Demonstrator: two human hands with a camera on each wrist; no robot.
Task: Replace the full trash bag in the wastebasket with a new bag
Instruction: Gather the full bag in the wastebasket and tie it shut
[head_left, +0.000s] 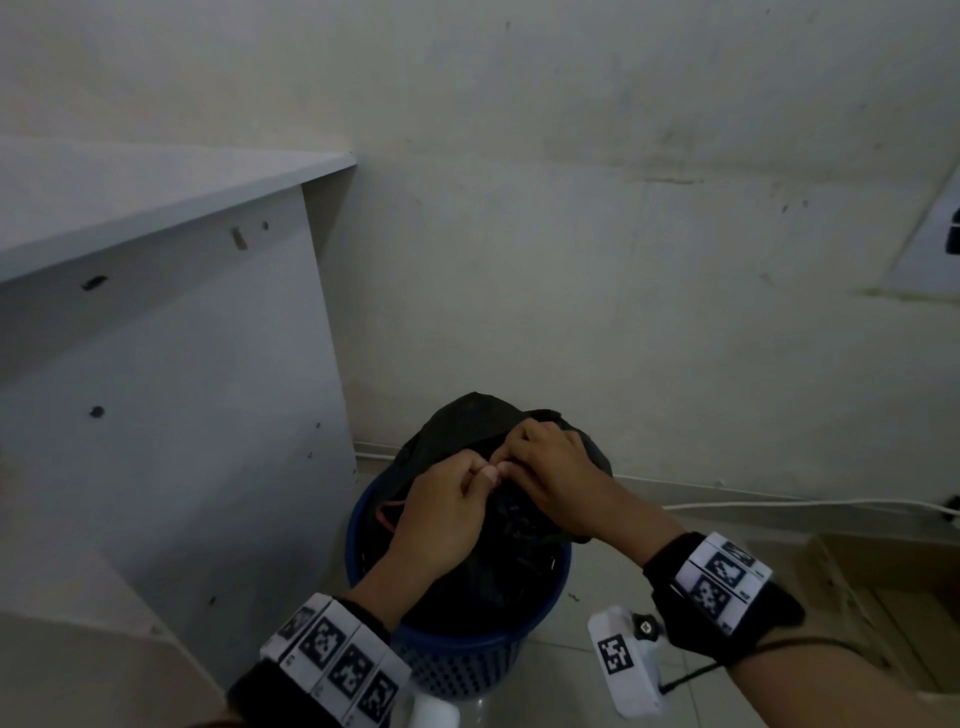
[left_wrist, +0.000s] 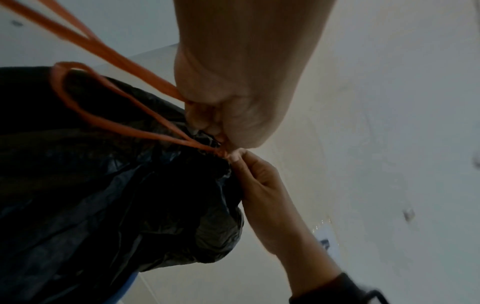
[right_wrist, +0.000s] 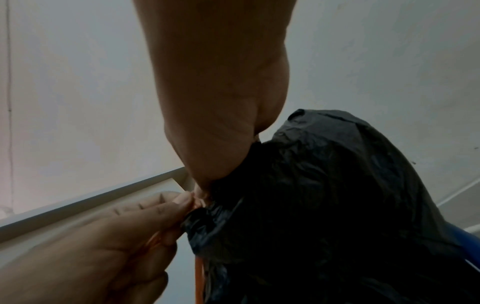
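Observation:
A full black trash bag (head_left: 467, 421) bulges out of a blue perforated wastebasket (head_left: 457, 660) on the floor. Its mouth is gathered by an orange drawstring (left_wrist: 109, 94), which loops out beside the bag (left_wrist: 103, 195). My left hand (head_left: 441, 512) and right hand (head_left: 550, 467) meet fingertip to fingertip over the bag's gathered neck. In the left wrist view the left hand (left_wrist: 221, 115) pinches the orange drawstring at the knot, and the right hand (left_wrist: 259, 185) pinches it from the other side. The right wrist view shows the right hand (right_wrist: 213, 144) against the black bag (right_wrist: 324, 195).
A white cabinet side panel (head_left: 182, 389) stands just left of the basket, and the wall (head_left: 623, 260) is right behind it. A white cable (head_left: 805, 503) runs along the wall's foot. Cardboard (head_left: 883, 597) lies on the tiled floor at the right.

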